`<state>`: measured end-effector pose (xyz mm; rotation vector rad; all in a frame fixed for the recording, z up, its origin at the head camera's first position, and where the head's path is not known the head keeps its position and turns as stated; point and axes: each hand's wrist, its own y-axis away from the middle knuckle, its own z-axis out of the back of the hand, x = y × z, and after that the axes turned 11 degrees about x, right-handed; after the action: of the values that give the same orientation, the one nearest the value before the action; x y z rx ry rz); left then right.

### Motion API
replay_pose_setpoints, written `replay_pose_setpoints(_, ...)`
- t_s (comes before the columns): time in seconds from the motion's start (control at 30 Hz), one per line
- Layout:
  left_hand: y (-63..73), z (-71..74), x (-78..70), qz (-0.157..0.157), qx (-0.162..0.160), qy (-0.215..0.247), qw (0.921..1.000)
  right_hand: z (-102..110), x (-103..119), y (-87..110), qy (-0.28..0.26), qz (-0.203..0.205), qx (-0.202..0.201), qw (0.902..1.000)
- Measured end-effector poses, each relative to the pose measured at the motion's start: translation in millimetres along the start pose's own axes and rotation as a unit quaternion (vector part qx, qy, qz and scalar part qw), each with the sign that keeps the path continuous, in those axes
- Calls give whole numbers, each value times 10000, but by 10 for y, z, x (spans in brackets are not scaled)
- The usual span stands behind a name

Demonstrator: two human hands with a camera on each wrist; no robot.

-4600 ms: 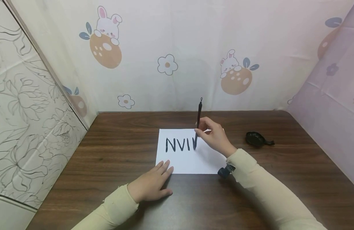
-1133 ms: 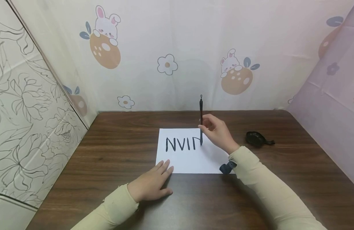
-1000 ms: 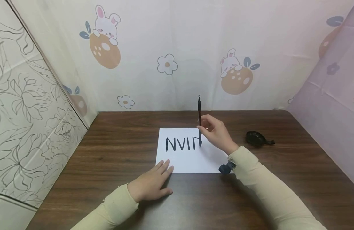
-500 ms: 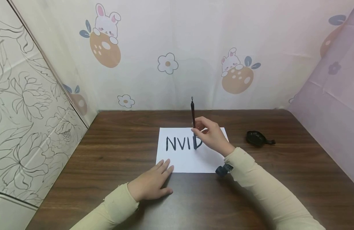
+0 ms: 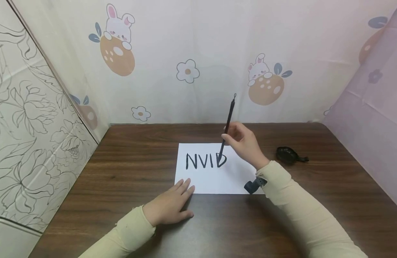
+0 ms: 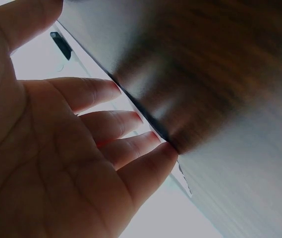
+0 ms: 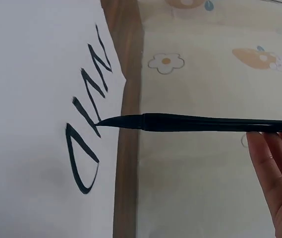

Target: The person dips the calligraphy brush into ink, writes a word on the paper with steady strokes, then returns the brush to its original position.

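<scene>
My right hand (image 5: 246, 143) pinches a dark calligraphy brush (image 5: 230, 116) by its handle between thumb and fingers. The brush leans, with its looped end up and to the right. In the right wrist view, the pointed black bristles (image 7: 123, 122) overlap the lettering. White paper (image 5: 211, 182) lies on the table, with the black painted letters NVID (image 5: 206, 161) across its upper half. My left hand (image 5: 169, 204) lies flat with spread fingers, its fingertips on the paper's lower left corner. Its fingers (image 6: 106, 126) look straight in the left wrist view.
A small black dish (image 5: 286, 155) with a short handle stands on the brown wooden table (image 5: 127, 168), right of the paper. A printed curtain (image 5: 211, 36) hangs behind the table. A dark wrist camera (image 5: 251, 186) sits below my right wrist, over the paper's edge.
The fourth letter has grown from a single stroke to a D with a curved side. Since half a second ago, my right hand has risen rightward and the brush has tilted. The left hand stays put.
</scene>
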<state>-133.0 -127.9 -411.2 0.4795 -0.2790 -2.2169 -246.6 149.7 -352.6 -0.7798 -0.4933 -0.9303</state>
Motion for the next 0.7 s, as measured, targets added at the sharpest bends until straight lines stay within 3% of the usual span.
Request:
replay_pose_setpoints(0.4,16,5,-7,6,6,-16,10000,239,-124,-89,-694,-459,-245,9962)
replay_pose_setpoints(0.7,21,11,-10,-15,4,-18,10000,263,-266,-69,-284,-756,-310,9963)
